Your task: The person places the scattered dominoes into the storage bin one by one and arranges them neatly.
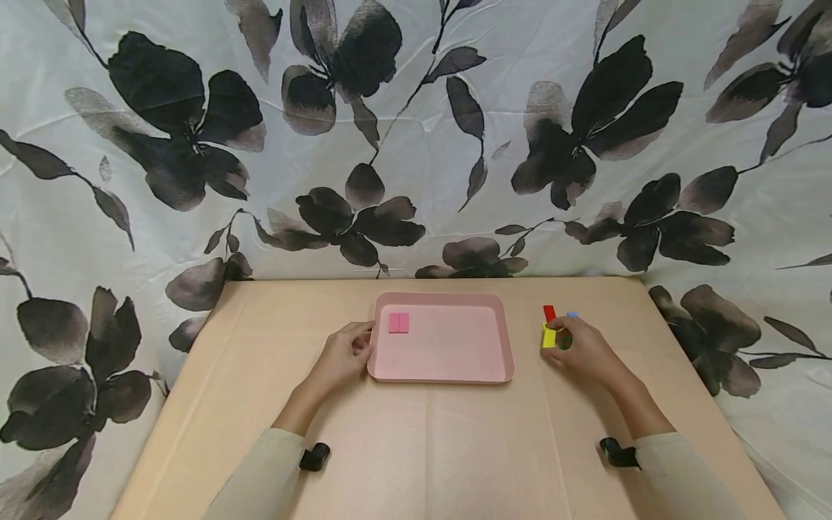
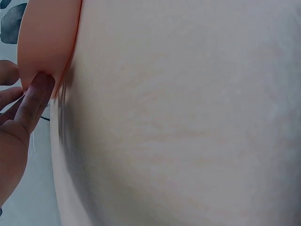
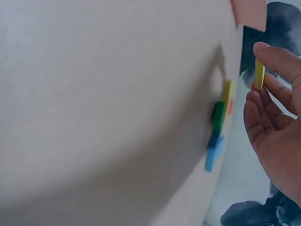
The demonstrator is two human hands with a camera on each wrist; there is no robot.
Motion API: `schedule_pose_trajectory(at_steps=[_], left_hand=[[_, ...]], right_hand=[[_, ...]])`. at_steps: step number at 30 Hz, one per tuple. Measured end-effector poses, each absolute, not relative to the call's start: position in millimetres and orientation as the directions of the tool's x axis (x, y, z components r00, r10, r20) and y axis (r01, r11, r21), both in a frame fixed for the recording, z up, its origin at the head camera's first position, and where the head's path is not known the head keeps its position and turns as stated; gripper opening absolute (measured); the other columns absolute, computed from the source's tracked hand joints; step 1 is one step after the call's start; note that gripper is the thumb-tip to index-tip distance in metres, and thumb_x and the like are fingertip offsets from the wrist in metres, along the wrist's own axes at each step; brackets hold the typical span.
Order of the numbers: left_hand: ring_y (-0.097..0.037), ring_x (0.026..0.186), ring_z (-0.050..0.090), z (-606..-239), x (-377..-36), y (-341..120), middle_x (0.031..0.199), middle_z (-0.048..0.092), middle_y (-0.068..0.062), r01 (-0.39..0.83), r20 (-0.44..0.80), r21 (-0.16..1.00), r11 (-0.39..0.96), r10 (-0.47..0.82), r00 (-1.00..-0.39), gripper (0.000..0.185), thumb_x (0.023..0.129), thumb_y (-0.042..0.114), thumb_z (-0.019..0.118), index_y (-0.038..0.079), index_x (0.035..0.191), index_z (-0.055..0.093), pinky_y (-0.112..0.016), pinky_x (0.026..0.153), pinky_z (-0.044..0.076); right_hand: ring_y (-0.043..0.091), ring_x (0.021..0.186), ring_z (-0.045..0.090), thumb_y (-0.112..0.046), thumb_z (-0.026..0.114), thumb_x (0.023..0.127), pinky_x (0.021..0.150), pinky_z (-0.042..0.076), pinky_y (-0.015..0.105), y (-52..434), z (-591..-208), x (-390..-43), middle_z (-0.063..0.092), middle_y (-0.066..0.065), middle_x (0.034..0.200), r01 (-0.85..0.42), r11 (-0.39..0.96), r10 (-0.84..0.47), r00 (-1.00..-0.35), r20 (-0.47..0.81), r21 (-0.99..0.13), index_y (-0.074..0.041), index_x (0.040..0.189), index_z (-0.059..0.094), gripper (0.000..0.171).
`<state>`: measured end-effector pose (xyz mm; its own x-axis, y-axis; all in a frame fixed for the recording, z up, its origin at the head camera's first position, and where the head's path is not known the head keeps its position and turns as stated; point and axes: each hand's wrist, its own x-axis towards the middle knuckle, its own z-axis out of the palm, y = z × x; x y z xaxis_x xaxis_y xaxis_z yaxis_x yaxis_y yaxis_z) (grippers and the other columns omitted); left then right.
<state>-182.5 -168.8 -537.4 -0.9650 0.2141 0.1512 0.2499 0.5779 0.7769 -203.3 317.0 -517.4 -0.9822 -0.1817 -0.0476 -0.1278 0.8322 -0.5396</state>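
Pinching a yellow block (image 3: 259,74) between thumb and fingertips, my right hand (image 1: 585,350) hovers just above the bench (image 1: 422,448), at about three o'clock from the pink tray (image 1: 500,347). I judge this to be the pick-up step: the block is off the surface in the right wrist view, but not yet carried toward the tray. In that same view its long axis runs roughly along my fingers; the head view shows it too small to say more about which way it points.

More blocks lie beside that hand: a second yellow block (image 3: 227,92), a green block (image 3: 217,116) and a blue block (image 3: 214,151) touching in a row, and a red block (image 1: 549,313) at about twelve o'clock from my knuckles.

My left hand (image 1: 344,354) curls its fingers round the tray's nine o'clock rim, steadying it. Two pink blocks (image 1: 399,323) sit side by side inside, near the tray's ten o'clock corner.

The next move, as I judge it, calls for carrying the block over the rim toward nine o'clock and laying it flat, with my left hand bracing the tray.
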Motion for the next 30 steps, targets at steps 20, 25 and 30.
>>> schedule_pose_trajectory(at_steps=[20, 25, 30], left_hand=[[-0.019, 0.090, 0.068, -537, -184, -168, 0.126, 0.069, -0.015, 0.238, 0.135, 0.777, 0.583, 0.215, -0.967, 0.050, 0.091, 0.000, 0.071, -0.002, 0.140, 0.061, -0.026, 0.078, 0.061], [-0.018, 0.089, 0.067, -537, -184, -168, 0.124, 0.069, -0.015, 0.244, 0.142, 0.775, 0.582, 0.215, -0.966, 0.050, 0.090, -0.001, 0.070, -0.002, 0.139, 0.062, -0.024, 0.076, 0.060], [-0.018, 0.088, 0.067, -536, -183, -169, 0.124, 0.069, -0.016, 0.242, 0.145, 0.781, 0.576, 0.209, -0.967, 0.050, 0.089, -0.003, 0.070, -0.003, 0.138, 0.062, -0.023, 0.075, 0.061]], right_hand=[[0.029, 0.103, 0.063, -0.012, 0.086, 0.082, 0.092, 0.061, 0.045, 228, -486, -224, 0.061, 0.015, 0.120, -0.244, 0.738, -0.306, -0.952, 0.010, -0.629, -0.002, 0.126, 0.066, 0.049], [0.026, 0.101, 0.061, -0.013, 0.084, 0.083, 0.090, 0.061, 0.040, 202, -483, -231, 0.061, 0.011, 0.116, -0.264, 0.745, -0.345, -0.939, -0.016, -0.612, -0.004, 0.128, 0.066, 0.049], [0.023, 0.099, 0.060, -0.012, 0.082, 0.084, 0.086, 0.060, 0.034, 182, -485, -239, 0.061, 0.008, 0.114, -0.286, 0.732, -0.376, -0.927, -0.017, -0.618, -0.004, 0.130, 0.066, 0.050]])
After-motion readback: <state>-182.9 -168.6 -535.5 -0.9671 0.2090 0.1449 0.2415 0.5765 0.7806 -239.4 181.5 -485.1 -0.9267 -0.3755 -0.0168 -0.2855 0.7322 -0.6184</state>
